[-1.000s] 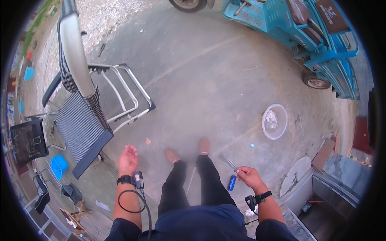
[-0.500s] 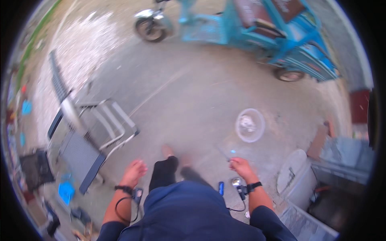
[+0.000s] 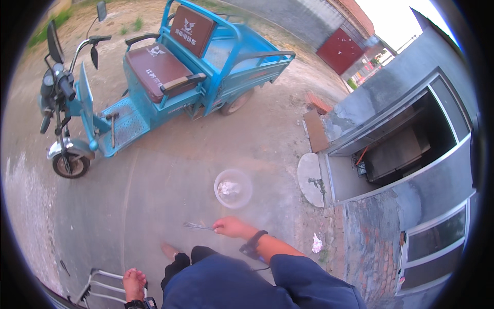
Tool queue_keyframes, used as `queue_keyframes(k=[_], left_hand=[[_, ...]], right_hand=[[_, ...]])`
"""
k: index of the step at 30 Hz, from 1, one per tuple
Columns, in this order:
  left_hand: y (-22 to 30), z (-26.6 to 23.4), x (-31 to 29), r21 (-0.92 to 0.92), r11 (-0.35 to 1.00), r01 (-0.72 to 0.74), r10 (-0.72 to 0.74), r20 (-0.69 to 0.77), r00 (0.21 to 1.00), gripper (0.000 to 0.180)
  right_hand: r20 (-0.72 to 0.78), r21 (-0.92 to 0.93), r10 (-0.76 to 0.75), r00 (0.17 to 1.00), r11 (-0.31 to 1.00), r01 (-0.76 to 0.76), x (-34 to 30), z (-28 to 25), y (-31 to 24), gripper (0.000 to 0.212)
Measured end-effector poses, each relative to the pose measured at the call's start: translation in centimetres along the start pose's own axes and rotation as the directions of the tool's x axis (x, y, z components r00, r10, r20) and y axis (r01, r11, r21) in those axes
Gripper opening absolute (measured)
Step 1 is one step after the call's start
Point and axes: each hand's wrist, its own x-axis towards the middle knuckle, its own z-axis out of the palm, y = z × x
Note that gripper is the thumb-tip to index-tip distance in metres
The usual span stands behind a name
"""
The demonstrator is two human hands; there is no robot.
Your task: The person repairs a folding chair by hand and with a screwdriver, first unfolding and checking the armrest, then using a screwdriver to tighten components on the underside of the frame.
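Well, I have the right hand [image 3: 230,226] near six o'clock, its grip narrow, thumb and fingers closed on one end of a slender grey thing [image 3: 198,226]. That thing sticks out from the fingers toward nine o'clock, over the concrete ground [image 3: 170,201]; its far end splits into several thin lines, too blurred for me to say what it is made of. My left hand [image 3: 135,283], out at seven o'clock, is wide and loose with nothing in it, just beside a pale tubular frame [image 3: 105,277].

As for progress, I judge the taking-up done: the slender grey thing is firmly in hand. Setting it down or letting it go is not yet done. From the right hand, the translucent tub [image 3: 246,191] sits at twelve o'clock, near but not touching, with white crumpled scraps [image 3: 228,188] inside. Farther off, a blue cargo tricycle [image 3: 139,116] stands at eleven o'clock, and an open doorway [image 3: 399,147] at three.
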Motion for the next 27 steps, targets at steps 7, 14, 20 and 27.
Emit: queue_keyframes(k=[7,14,20,27], left_hand=[[7.8,1.5,4.2,-0.009,0.999,-0.043,0.043,0.022,0.999,0.012],[6.0,-5.1,10.1,0.614,0.552,-0.564,0.429,0.370,0.824,0.032],[10.2,-3.8,10.7,0.654,0.634,-0.412,0.333,0.250,0.909,0.017],[15.1,2.7,11.4,0.676,0.600,-0.428,0.292,0.312,0.904,0.018]], right_hand=[[-0.010,-0.026,0.022,1.000,0.999,-0.023,5.4,-1.5,-3.3,0.030],[-0.011,0.009,0.012,1.000,1.000,-0.011,13.9,-3.5,-5.7,0.030],[0.006,-0.018,-0.010,1.000,1.000,0.010,21.5,-4.6,-6.4,0.031],[-0.015,0.036,0.055,0.998,0.998,-0.055,25.2,-7.7,-5.8,0.027]])
